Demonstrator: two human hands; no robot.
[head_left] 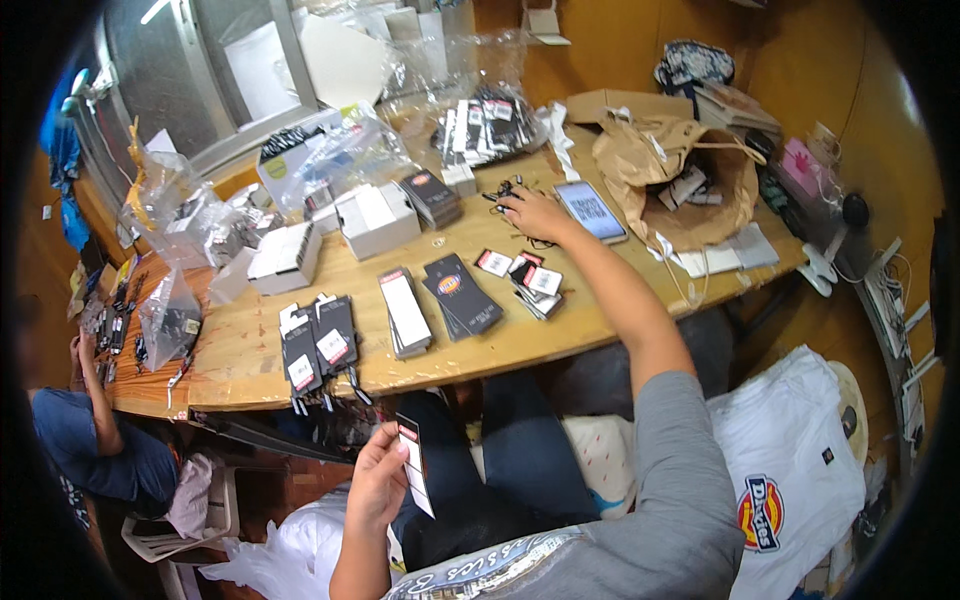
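Just off the counter (470, 362), the left hand (374, 474) pinches a card tag (416, 472) between thumb and fingers. On it, the right hand (534, 214) rests at black cords (503, 193), its grip unclear. Pulling one cord could snag others, as they seem loosely tangled.

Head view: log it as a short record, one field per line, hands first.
Left hand: grip closed on a white-faced card
Right hand: at dark cords on the table; grip unclear
Phone: screen lit, right of that hand
Paper bag: open, right of the phone
Tag stack: black, near the table's front
Co-worker's hand: far left
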